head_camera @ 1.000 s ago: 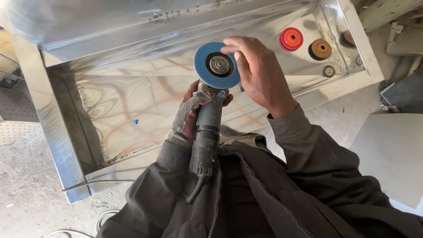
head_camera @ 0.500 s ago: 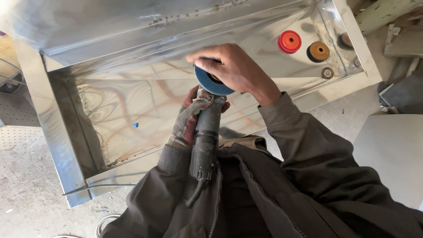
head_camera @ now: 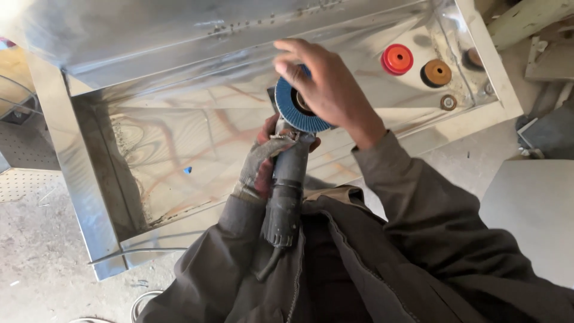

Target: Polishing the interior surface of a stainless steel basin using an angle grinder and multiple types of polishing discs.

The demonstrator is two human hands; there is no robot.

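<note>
- Grinder: a dark grey handheld angle grinder (head_camera: 286,197) sits at the centre of the frame, its body pointing down toward the person's jacket and its head up.
- On that head sits a round blue flap disc (head_camera: 293,113) with a dark hub, tilted up toward the camera, just above the middle of the frame.
- Left hand (head_camera: 263,164), in a worn grey glove, is wrapped closed around the grinder's neck just below the disc.
- Right hand (head_camera: 326,90), bare, lies over the disc's upper right side with fingers curled on its rim and face; the thumb's grip is hidden.
- Progress, as a judgement: the disc is seated on the head, but the hand is on it, so the fitting looks unfinished. No sparks show.
- Behind the hands lies a large shallow shiny sheet-metal tray (head_camera: 78,179), filling the upper and left frame, its floor streaked with brownish swirls.
- In the tray's upper right corner lie a red round cap-like piece (head_camera: 397,59), an orange-brown round disc (head_camera: 436,72) and a small metal washer-like ring (head_camera: 448,102), apart from each other.
- A small blue speck (head_camera: 188,170) lies on the tray floor at left.
</note>
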